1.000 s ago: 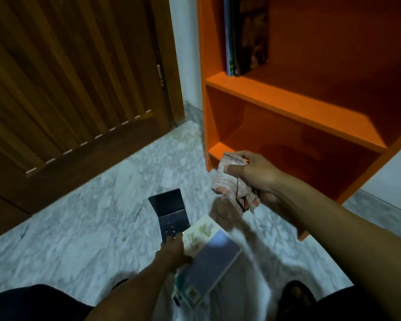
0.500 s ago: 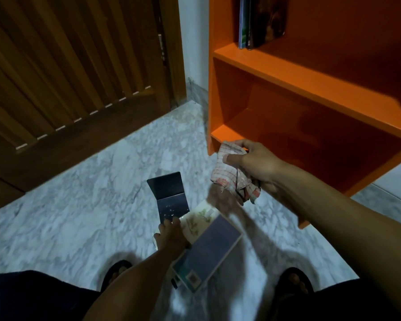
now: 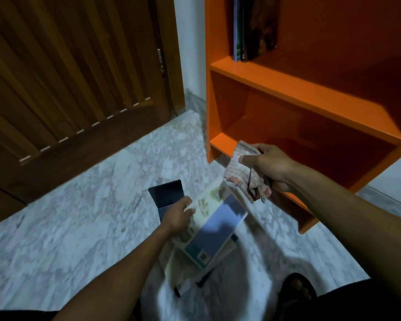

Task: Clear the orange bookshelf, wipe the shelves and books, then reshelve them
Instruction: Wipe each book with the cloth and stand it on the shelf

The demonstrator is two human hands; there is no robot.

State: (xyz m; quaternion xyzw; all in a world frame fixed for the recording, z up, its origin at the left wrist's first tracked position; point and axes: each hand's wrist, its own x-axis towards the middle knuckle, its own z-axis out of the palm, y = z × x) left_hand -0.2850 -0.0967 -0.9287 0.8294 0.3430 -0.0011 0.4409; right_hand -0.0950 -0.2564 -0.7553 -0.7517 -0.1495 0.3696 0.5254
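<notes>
Seen from above, looking down past both forearms. Left hand curled on the far-left edge of a pale book with a blue-grey panel on its cover, fingers folded over the edge, thumb hidden beneath. Book tilted and smeared by motion blur, so cover print unreadable; more pale books stacked under it on the marble floor, their edges mixed up in the blur and impossible to count. Something dark poking out near the stack's near end, too blurred to name. Just beyond the left hand, a dark blue folded card or booklet standing open on the floor, its near part covered by the hand.

Right hand clenched around a crumpled checked cloth, red-lined on white, hanging from the fist with a dark thread trailing. Held just in front of the lowest shelf of the orange bookshelf; contact with the shelf edge not clear.

Lower compartment bare as far as visible, its right part lost in shadow. On the shelf above, a few upright books against the left wall, tops cut off by the frame, spines too dark to read. Bookshelf's right side also cut off.

Far left, a brown slatted wooden door. Near right corner, a sandalled foot, half hidden by dark clothing.
</notes>
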